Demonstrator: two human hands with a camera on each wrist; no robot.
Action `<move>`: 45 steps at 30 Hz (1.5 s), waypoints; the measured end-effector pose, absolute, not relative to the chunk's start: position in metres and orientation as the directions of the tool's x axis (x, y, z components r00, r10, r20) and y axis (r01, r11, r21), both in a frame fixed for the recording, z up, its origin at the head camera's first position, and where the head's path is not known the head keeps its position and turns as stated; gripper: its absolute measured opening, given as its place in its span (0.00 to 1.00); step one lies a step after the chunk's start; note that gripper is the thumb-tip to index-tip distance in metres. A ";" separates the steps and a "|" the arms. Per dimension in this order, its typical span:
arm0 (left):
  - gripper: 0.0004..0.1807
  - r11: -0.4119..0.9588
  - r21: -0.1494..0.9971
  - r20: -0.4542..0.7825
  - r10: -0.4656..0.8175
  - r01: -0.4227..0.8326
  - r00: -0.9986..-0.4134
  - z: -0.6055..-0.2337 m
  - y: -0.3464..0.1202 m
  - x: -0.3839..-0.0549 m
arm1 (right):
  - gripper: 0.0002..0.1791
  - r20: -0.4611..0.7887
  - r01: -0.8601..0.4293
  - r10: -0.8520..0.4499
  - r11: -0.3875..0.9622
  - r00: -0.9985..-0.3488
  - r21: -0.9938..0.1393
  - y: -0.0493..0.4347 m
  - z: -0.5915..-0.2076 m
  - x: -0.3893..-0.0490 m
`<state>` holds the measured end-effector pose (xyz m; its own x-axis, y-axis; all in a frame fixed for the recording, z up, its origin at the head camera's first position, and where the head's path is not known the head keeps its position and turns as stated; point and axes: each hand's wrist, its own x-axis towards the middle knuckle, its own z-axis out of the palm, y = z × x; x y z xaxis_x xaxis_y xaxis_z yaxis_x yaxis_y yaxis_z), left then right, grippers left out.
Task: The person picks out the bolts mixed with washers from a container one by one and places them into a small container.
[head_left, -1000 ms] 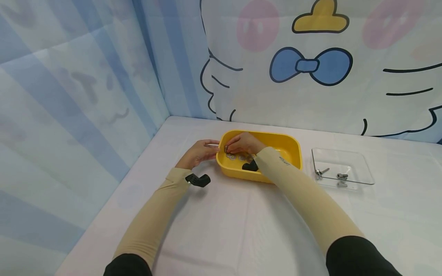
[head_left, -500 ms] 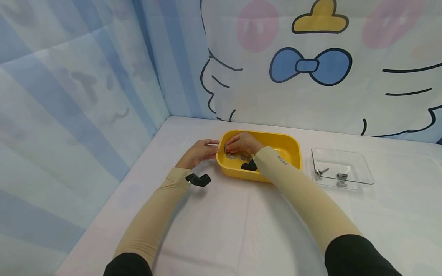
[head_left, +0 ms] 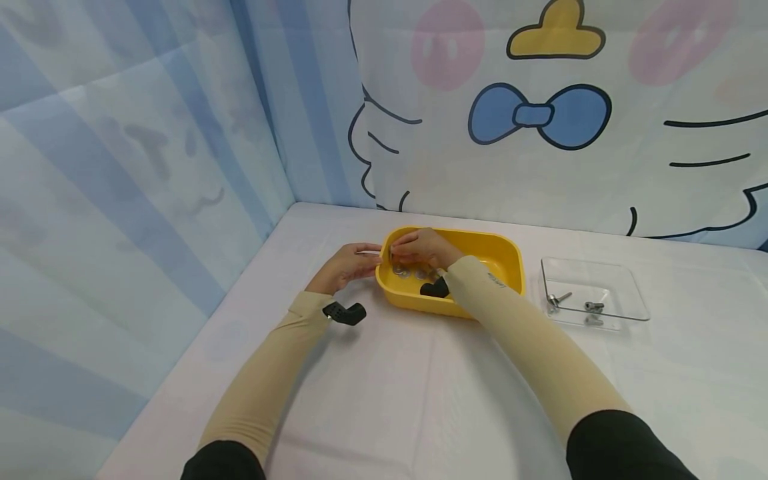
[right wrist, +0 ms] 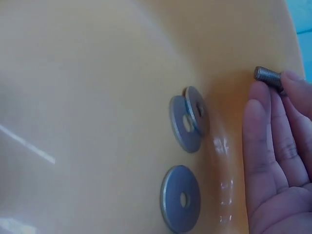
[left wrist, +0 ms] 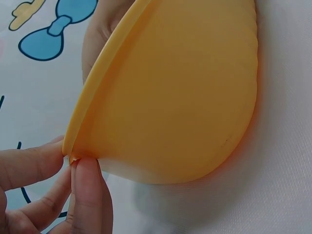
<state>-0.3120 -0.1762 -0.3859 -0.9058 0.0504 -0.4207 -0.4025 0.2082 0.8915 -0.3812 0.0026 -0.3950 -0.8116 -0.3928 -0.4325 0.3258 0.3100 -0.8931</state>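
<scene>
A yellow plastic tub stands on the table in the head view. My left hand pinches its left rim between thumb and fingers, as the left wrist view shows. Inside the tub, my right hand holds a threaded bolt between thumb and fingers near the left wall; the bolt's far end is hidden by the thumb. Close by on the tub's floor lie flat metal washers: one washer is alone, and another washer leans partly over a third.
To the right of the tub, a clear plastic tray holds a bolt and another metal fastener. A printed curtain hangs behind the table, with a striped one at the left.
My right hand shifts very slightly inside the tub, with the bolt still held. The left hand, tub and clear tray stay where they were.
</scene>
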 end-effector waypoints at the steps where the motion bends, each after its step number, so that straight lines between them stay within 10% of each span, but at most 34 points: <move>1: 0.24 0.207 0.892 -0.420 0.051 -0.402 -0.906 -0.386 -0.176 -0.312 | 0.17 -0.431 0.329 -0.398 0.300 -0.810 -0.895 0.003 -0.395 -0.382; 45: 0.24 0.149 0.895 -0.432 0.049 -0.421 -0.901 -0.387 -0.176 -0.311 | 0.20 -0.248 0.141 -0.626 0.217 -0.739 -0.966 0.030 -0.356 -0.352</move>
